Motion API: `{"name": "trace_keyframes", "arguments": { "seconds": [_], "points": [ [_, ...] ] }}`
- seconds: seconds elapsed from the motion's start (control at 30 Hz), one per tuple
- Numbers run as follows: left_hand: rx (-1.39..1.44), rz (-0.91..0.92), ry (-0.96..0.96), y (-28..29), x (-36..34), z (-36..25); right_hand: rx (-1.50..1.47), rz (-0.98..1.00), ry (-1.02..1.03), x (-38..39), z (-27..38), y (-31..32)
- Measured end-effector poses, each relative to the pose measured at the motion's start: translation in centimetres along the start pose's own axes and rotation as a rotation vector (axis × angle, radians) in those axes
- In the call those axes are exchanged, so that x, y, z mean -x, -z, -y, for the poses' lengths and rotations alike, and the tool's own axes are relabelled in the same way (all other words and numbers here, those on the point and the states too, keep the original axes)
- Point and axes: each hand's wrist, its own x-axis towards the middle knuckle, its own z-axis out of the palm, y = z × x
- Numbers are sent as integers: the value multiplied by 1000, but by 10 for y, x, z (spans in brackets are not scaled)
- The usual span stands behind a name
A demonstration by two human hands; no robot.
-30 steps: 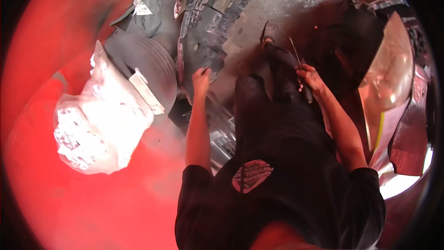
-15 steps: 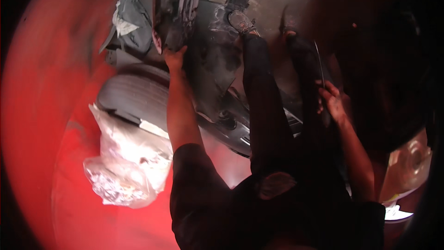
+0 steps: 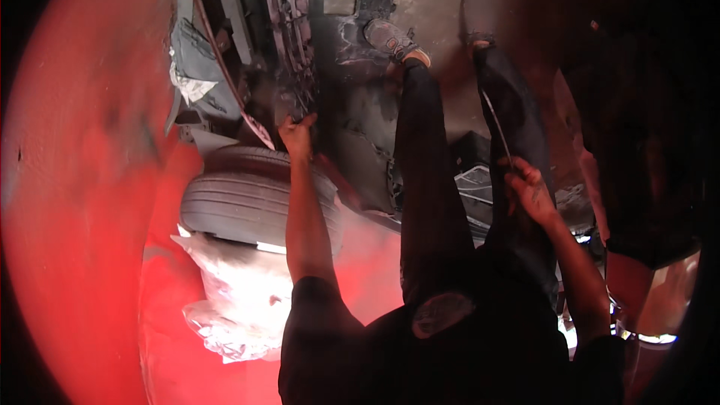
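Observation:
My left hand (image 3: 298, 136) reaches forward, its fingers closed at the near end of a long, dusty, slatted car part (image 3: 289, 26). The exact grip is in shadow. My right hand (image 3: 531, 189) is closed around a thin, slightly curved metal rod (image 3: 495, 121), which points up and away in front of my right leg. What kind of tool it is I cannot make out. Just below my left hand lies a tyre (image 3: 232, 199) on its side, partly behind my forearm.
On the left rises a large red surface (image 3: 75, 180). Bright crumpled plastic wrapping (image 3: 240, 300) lies below the tyre. Grey panels with white paper (image 3: 191, 82) sit at the upper left. My shoe (image 3: 390, 39) stands on the floor beside the slatted part. Dark shapes fill the right.
The view has shifted, and both hands appear lower in it. The slatted part and tyre show more fully. My right hand still holds the thin rod, now tilted more to the left.

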Motion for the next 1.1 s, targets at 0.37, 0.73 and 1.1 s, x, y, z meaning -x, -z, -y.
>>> {"name": "trace_keyframes", "arguments": {
  "seconds": [0.37, 0.73, 1.1],
  "points": [
    [-174, 2, -13, 7, -51, 7, 15, 101, 85, -146, -16, -54],
    [-49, 130, 167, -4, -56, -19, -419, 239, 116, -328, 25, -217],
    [-58, 63, 193, -7, -45, -23, -448, 330, 330, -391, 31, -283]
  ]
}}
